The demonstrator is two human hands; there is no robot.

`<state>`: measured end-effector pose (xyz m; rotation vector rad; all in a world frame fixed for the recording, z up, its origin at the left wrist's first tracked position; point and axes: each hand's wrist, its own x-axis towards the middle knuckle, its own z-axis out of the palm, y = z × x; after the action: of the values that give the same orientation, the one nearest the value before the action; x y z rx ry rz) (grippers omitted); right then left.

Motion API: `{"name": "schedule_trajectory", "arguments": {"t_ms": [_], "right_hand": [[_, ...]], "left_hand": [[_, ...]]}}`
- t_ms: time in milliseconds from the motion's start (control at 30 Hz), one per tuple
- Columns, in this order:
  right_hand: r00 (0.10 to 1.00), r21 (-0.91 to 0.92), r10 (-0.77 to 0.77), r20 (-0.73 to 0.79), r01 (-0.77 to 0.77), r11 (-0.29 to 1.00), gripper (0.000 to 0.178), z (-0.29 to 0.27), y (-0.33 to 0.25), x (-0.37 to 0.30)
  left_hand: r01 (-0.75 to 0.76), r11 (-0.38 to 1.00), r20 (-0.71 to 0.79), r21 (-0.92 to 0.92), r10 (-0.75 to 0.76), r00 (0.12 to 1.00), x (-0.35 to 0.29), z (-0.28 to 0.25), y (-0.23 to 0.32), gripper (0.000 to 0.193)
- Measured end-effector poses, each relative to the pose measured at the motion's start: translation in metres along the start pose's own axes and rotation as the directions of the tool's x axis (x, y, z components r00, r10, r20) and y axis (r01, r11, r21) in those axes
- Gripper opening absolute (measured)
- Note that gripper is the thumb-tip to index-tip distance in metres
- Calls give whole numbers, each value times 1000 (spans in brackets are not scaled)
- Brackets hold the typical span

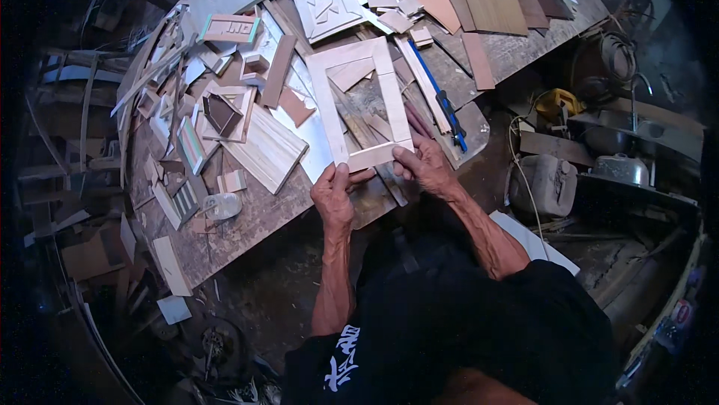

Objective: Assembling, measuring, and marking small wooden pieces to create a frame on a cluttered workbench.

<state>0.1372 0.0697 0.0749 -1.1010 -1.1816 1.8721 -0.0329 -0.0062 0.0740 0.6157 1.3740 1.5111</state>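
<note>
Pale wooden frame (392, 101) is pinched at its near corners by left hand (333, 197) and right hand (432, 169), presumably to steady both sides evenly over the cluttered workbench (251, 224).

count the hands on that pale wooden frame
2: the left hand grips the pale wooden frame at its lower left corner, the right hand at its lower right corner. No other hand shows in view.
</note>
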Motion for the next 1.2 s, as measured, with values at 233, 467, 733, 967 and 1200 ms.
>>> {"name": "schedule_trajectory", "arguments": {"t_ms": [233, 467, 733, 967, 1200], "right_hand": [[995, -120, -22, 97, 34, 992, 18, -4, -7, 0], [997, -126, -33, 66, 41, 991, 20, -1, -9, 0], [999, 13, -36, -28, 36, 999, 21, 17, 12, -1], [1000, -62, 12, 3, -11, 998, 20, 12, 12, -4], [996, 123, 6, -89, 5, 992, 25, 34, 18, -7]], "left_hand": [[92, 995, 34, 23, -93, 995, -3, -4, -3, 28], [44, 997, 42, 55, -46, 998, -5, 5, 5, 29], [121, 972, -145, -201, -152, 978, -3, 17, -9, 34], [71, 980, -159, -185, -101, 982, -3, 15, -8, 34], [64, 899, -241, -433, -184, 953, -8, 27, -15, 39]]}}
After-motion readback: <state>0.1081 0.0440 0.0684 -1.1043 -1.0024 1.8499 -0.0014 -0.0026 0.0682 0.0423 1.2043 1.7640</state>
